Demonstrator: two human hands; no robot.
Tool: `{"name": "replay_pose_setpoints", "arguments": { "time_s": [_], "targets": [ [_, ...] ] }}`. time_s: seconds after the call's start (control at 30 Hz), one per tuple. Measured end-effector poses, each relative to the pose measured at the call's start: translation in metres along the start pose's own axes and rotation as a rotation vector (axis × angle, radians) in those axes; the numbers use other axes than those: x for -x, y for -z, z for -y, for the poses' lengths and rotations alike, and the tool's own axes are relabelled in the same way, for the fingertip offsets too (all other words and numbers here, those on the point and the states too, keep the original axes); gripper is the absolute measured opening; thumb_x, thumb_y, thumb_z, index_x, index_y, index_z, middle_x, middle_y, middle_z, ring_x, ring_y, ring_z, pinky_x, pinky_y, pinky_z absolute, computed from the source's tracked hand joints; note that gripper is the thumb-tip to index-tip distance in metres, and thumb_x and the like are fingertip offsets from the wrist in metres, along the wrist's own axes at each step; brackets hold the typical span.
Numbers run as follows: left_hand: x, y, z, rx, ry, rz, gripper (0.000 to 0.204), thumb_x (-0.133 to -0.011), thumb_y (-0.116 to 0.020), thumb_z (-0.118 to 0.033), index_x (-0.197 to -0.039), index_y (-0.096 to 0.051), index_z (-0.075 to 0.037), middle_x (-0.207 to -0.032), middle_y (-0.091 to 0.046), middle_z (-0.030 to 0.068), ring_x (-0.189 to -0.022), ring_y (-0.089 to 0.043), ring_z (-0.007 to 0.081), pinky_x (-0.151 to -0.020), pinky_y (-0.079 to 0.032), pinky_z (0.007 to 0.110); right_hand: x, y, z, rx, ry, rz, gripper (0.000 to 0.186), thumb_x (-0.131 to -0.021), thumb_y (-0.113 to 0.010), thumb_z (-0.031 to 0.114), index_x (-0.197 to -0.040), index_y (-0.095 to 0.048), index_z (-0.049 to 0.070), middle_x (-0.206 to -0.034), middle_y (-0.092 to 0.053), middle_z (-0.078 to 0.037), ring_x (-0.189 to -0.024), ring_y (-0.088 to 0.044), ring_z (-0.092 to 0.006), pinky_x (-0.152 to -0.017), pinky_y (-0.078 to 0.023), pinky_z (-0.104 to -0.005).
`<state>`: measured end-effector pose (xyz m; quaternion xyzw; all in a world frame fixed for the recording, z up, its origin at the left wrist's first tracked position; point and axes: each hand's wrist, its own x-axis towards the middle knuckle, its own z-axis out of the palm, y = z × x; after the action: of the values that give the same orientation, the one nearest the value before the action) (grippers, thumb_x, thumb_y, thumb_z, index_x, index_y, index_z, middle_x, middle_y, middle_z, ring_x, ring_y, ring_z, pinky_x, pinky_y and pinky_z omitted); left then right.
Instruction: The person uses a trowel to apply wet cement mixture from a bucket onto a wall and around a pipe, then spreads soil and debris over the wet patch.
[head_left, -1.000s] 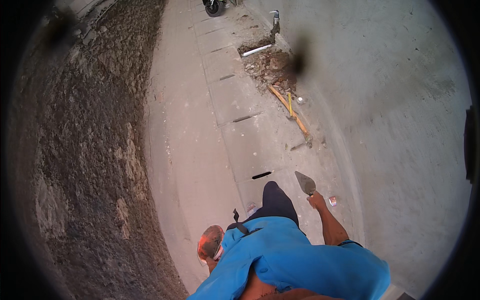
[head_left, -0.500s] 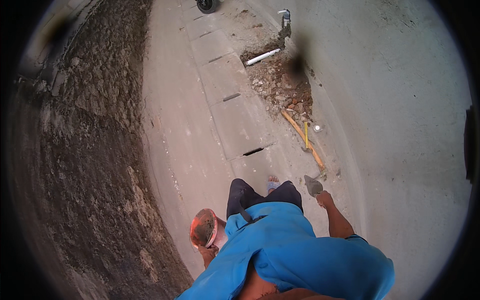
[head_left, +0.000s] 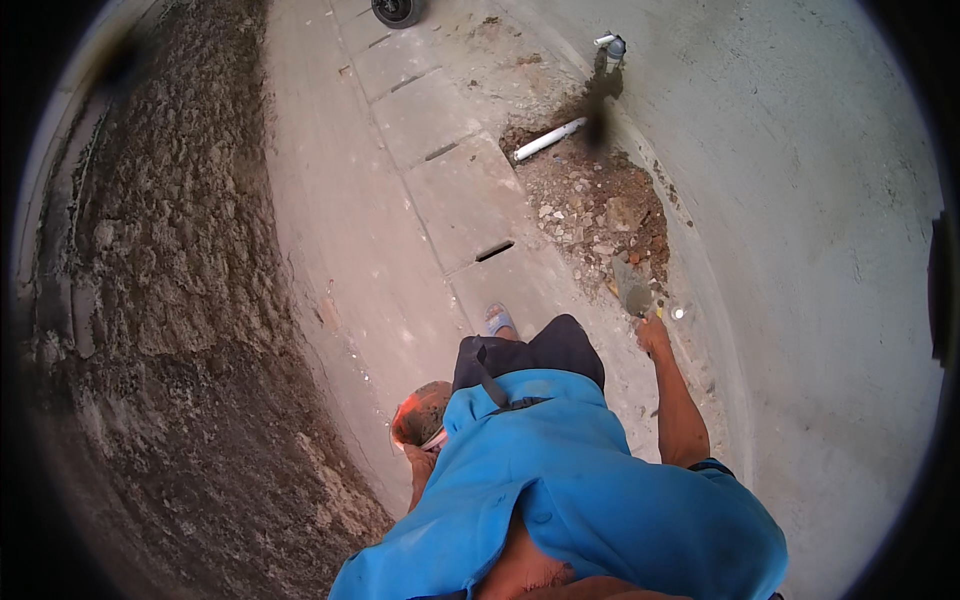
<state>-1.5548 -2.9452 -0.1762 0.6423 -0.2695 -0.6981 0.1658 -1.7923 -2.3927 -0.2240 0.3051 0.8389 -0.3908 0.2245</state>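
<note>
My left hand [head_left: 420,458] grips the rim of an orange-red bucket [head_left: 402,428] at my left side. Grey-brown wet material, like mortar, shows inside it. In my right hand [head_left: 654,335] is a trowel, its grey blade [head_left: 637,297] pointing forward above the near end of a pit of rubble [head_left: 590,205]. The fingers wrap the trowel's handle, which is mostly hidden. Just right of that hand a small round white object [head_left: 678,313] lies on the ground. A bit of yellowish wooden handle [head_left: 612,287] shows beside the blade.
A white pipe [head_left: 549,139] lies across the far part of the pit, and a grey pipe fitting [head_left: 614,48] stands by the smooth grey wall [head_left: 830,230]. Slotted concrete slabs [head_left: 450,200] run ahead toward a black wheel [head_left: 398,10]. On the left is a rough dark surface [head_left: 190,280].
I have stepped forward, so the pit is nearer. The trowel has gone from beside the long wooden-handled tool to over the rubble. The bucket has come along in my left hand.
</note>
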Motion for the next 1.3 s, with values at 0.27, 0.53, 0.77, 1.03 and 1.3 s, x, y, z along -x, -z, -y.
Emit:
{"name": "replay_pose_setpoints", "arguments": {
  "time_s": [0.27,0.53,0.77,1.03,1.3],
  "targets": [
    [-0.094,-0.353,-0.129,-0.224,-0.129,0.465,0.065,-0.102,-0.029,-0.061,-0.144,-0.051,-0.017,-0.135,-0.060,0.0074,-0.112,-0.061,0.0282,-0.089,-0.053,0.044,-0.062,-0.041,0.157,-0.291,-0.301,0.104,0.041,-0.096,-0.064,0.043,-0.105,-0.065,0.003,-0.071,-0.058,-0.005,-0.050,-0.052,-0.0135,-0.043,-0.042,-0.0308],
    [-0.218,-0.705,-0.173,-0.825,-0.230,0.110,0.052,-0.095,-0.050,-0.070,-0.089,-0.057,-0.018,-0.067,-0.044,-0.0052,-0.053,-0.037,0.0076,-0.048,-0.029,0.024,-0.288,-0.087,0.307,0.195,0.099,-0.083,0.046,-0.097,-0.059,0.041,-0.118,-0.066,0.001,-0.103,-0.071,-0.025,-0.095,-0.070,-0.0396,-0.082,-0.053,-0.0477],
    [-0.354,-1.010,-0.090,-1.240,-0.573,0.441,0.092,-0.093,-0.050,-0.074,-0.143,-0.042,0.003,-0.117,-0.064,0.0246,-0.106,-0.063,0.0335,-0.093,-0.050,0.043,-0.487,-0.091,0.498,0.287,0.217,0.170,0.048,-0.098,-0.059,0.040,-0.121,-0.059,-0.002,-0.111,-0.068,-0.029,-0.108,-0.064,-0.0464,-0.092,-0.049,-0.0521],
    [-0.515,-1.238,0.081,-1.368,-0.756,0.962,0.075,-0.103,-0.041,-0.063,-0.141,-0.056,-0.001,-0.135,-0.062,0.0217,-0.129,-0.056,0.0329,-0.108,-0.042,0.039,-0.722,-0.218,0.573,0.267,0.245,0.175,0.043,-0.101,-0.055,0.038,-0.109,-0.060,-0.004,-0.103,-0.068,-0.032,-0.102,-0.064,-0.0493,-0.088,-0.048,-0.0556],
    [-0.581,-1.301,0.165,-1.380,-1.074,0.884,0.064,-0.103,-0.042,-0.062,-0.121,-0.072,-0.008,-0.099,-0.071,0.0243,-0.097,-0.069,0.0323,-0.088,-0.051,0.039,-0.907,-0.358,0.604,0.398,0.370,0.016,0.037,-0.100,-0.053,0.029,-0.101,-0.069,-0.005,-0.098,-0.070,-0.031,-0.094,-0.068,-0.0491,-0.084,-0.052,-0.0569]
  ]
}}
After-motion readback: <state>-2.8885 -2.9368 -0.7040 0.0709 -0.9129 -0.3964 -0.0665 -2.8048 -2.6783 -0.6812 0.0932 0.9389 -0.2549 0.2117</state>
